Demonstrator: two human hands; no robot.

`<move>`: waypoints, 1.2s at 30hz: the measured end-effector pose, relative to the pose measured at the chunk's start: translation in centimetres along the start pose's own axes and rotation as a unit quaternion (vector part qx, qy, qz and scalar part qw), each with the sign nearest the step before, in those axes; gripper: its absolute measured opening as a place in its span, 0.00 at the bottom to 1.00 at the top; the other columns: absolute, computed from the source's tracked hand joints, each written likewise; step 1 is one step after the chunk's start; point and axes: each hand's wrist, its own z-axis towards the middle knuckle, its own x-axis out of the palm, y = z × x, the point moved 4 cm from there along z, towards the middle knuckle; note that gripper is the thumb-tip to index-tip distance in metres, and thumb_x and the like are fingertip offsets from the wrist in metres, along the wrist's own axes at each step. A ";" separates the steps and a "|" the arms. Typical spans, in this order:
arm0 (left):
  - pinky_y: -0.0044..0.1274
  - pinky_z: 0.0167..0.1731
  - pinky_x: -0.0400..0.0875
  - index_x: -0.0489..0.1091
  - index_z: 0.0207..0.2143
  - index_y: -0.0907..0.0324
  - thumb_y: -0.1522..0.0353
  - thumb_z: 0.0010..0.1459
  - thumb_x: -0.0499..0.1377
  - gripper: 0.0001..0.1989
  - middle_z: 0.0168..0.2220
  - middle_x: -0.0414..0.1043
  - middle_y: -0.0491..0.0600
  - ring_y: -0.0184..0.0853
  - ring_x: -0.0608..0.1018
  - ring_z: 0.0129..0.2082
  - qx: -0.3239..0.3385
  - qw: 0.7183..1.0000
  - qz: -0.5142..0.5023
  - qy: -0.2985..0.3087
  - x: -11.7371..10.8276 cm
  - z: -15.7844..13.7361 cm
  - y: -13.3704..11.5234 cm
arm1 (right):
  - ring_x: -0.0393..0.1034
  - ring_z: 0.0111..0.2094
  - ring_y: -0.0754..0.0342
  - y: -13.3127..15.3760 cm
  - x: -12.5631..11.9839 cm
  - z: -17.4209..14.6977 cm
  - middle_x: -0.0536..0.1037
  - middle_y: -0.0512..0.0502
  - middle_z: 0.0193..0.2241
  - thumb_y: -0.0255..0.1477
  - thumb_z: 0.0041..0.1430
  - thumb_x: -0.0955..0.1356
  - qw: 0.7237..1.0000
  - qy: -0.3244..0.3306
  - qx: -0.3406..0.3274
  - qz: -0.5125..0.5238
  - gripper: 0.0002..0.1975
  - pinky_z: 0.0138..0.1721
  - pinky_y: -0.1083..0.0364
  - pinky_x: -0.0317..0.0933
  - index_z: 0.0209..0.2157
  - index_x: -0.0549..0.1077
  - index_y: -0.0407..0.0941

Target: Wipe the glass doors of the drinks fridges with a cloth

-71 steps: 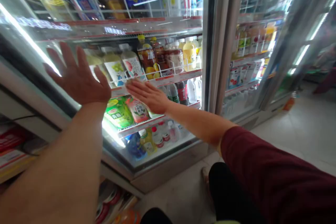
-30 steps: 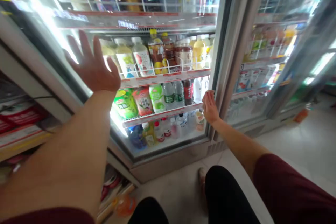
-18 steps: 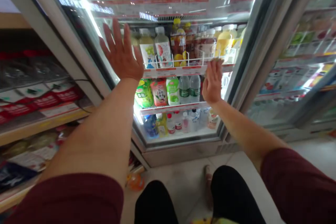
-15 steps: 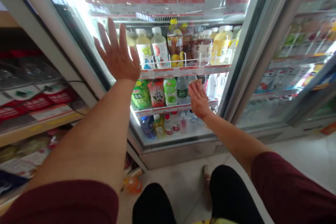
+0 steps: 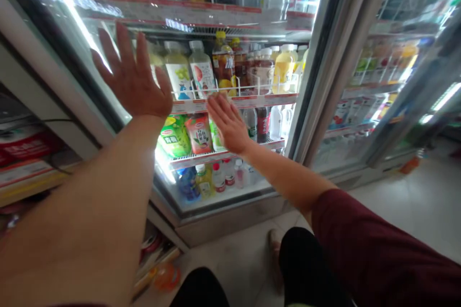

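Observation:
In the head view a glass cooler door (image 5: 230, 196) stands before me, with lit shelves of drinks behind it. My left hand (image 5: 135, 76) is spread wide, palm toward the glass at the upper left; it holds nothing. Lower and to the right, my right hand (image 5: 227, 123) lies flat against the door, fingers close together. A thin pale edge shows by its fingertips; what lies under the palm is hidden. Behind the glass near that hand are a green pouch (image 5: 175, 139), a red pouch (image 5: 199, 134) and a lemon tea bottle (image 5: 224, 64).
A metal door frame (image 5: 324, 67) runs along the right, with another cooler (image 5: 378, 81) beyond it. Shelves with red packages (image 5: 27, 146) stand at the left. An orange object (image 5: 166, 276) sits low by the shelf, above the tiled floor (image 5: 237, 259).
My right hand has slid left and slightly up across the glass, from before the clear bottles to before the pouches. My left hand stays spread. The view has shifted somewhat.

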 end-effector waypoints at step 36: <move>0.49 0.78 0.26 0.49 0.80 0.54 0.57 0.72 0.49 0.37 0.81 0.37 0.45 0.42 0.36 0.81 0.055 0.998 -0.009 -0.031 -1.8 -1.4 -1.9 | 0.43 0.80 0.48 -3.0 0.4 -4.2 0.62 0.45 0.76 0.23 0.76 0.57 0.998 -0.043 0.043 0.006 0.31 0.81 0.35 0.41 0.77 0.57 0.48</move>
